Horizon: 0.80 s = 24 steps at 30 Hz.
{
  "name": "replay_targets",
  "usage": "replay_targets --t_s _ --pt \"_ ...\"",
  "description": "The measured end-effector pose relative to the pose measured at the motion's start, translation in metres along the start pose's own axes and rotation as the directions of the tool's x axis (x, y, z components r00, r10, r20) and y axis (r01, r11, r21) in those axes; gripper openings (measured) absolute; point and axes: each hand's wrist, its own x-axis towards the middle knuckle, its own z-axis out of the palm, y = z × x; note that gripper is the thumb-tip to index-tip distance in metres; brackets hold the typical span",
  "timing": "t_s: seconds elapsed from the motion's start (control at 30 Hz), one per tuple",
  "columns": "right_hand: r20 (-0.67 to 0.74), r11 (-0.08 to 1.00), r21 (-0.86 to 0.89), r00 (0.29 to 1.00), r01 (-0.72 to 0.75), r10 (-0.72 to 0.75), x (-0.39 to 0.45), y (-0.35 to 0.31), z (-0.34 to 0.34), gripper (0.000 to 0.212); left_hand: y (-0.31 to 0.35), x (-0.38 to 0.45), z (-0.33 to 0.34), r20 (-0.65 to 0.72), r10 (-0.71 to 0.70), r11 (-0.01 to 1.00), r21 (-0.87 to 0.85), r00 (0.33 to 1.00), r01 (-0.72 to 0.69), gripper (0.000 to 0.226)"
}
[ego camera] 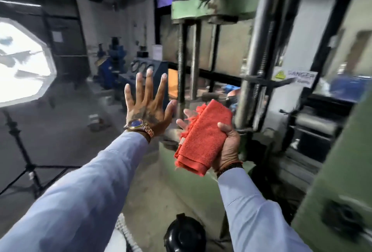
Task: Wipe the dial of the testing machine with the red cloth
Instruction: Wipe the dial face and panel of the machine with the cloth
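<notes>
Clearly legible on the white warning sign (295, 75), fixed to the pale panel beside the steel columns, is the word "DANGER" next to a yellow triangle; a smaller line under it is too blurred to read. The folded red terry cloth (203, 137) lies across the palm of the right hand (227, 147), thumb pressed over its right edge and fingertips showing past its frayed, fringed left edge. Its nap is looped and soft, with a flat hemmed band at the near end and a small pale tag on the left side. The left hand (148, 108) is held up flat with all five fingers spread wide, touching nothing; dark markings cover its back. A metal-link wristwatch with a blue face (136, 124) sits on that wrist, and a beaded dark bracelet (230, 167) on the other. Both arms wear light blue shirt sleeves (84, 187). Behind the hands stands the green-painted testing machine (209, 3), its paint chipped, with threaded rods and smooth round steel columns (255, 50). Its dial cannot be made out. A rounded glossy black knob (185, 233) sits low between the arms.
</notes>
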Motion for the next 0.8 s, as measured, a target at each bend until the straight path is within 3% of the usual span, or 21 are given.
replay_targets --t_s 0.1,0.17,0.3,0.4,0.57,0.63,0.73,0.8 --pt "-0.118 0.981 -0.115 0.978 0.158 -0.171 -0.054 -0.065 0.004 0.072 0.086 0.012 -0.005 -0.022 0.117 0.985 -0.122 0.993 -0.119 0.081" --pt "-0.182 0.959 -0.212 0.956 0.189 -0.229 -0.086 -0.102 -0.004 0.078 0.137 0.016 -0.006 -0.037 0.172 0.97 -0.17 0.984 -0.176 0.081" --pt "-0.271 0.899 -0.266 0.868 0.348 -0.416 -0.167 -0.185 -0.01 0.098 0.256 0.014 -0.005 -0.055 0.293 0.909 -0.294 0.954 -0.296 0.081" --pt "-0.377 0.812 -0.363 0.724 0.458 -0.577 -0.234 -0.243 -0.024 0.102 0.349 0.006 -0.002 -0.071 0.382 0.848 -0.368 0.921 -0.381 0.084" --pt "-0.516 0.708 -0.474 0.487 0.524 -0.705 -0.347 -0.345 -0.052 0.107 0.508 -0.021 0.01 -0.133 0.511 0.731 -0.452 0.849 -0.511 0.087" --pt "-0.528 0.705 -0.46 0.471 0.54 -0.706 -0.391 -0.387 -0.063 0.113 0.574 -0.033 0.014 -0.158 0.551 0.687 -0.471 0.82 -0.553 0.087" --pt "-0.472 0.678 -0.471 0.489 0.564 -0.734 -0.446 -0.441 -0.082 0.103 0.65 -0.038 0.019 -0.168 0.557 0.664 -0.499 0.813 -0.558 0.087" --pt "-0.486 0.636 -0.523 0.414 0.567 -0.769 -0.476 -0.479 -0.096 0.098 0.691 -0.037 0.026 -0.168 0.547 0.654 -0.527 0.82 -0.544 0.086"
